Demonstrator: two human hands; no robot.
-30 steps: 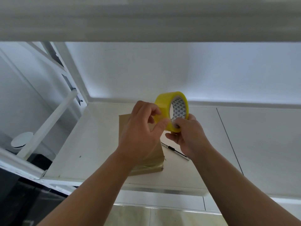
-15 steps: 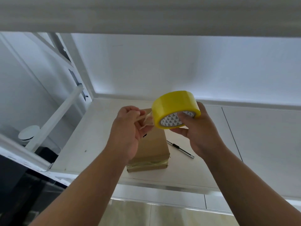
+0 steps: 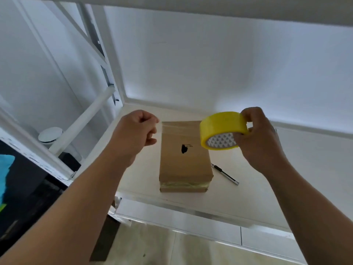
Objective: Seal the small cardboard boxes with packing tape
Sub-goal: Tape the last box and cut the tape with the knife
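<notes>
The box [image 3: 185,159] is sitting on the counter [image 3: 267,188]. Above the box, the left hand [image 3: 137,134] grip is pinching the end of a clear strip [image 3: 179,125]. The right hand [image 3: 261,138] is holding the yellow tape roll [image 3: 221,129]. The strip is hanging free, so it could twist or stick to itself if it sags. No words are showing, only 1 black mark on the box.

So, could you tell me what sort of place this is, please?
Probably a makeshift packing spot at a white shelf unit, indoors: a taped cardboard box and a utility knife lie on the shelf, the right hand grips a yellow tape roll, and pale floor tiles show below.
</notes>
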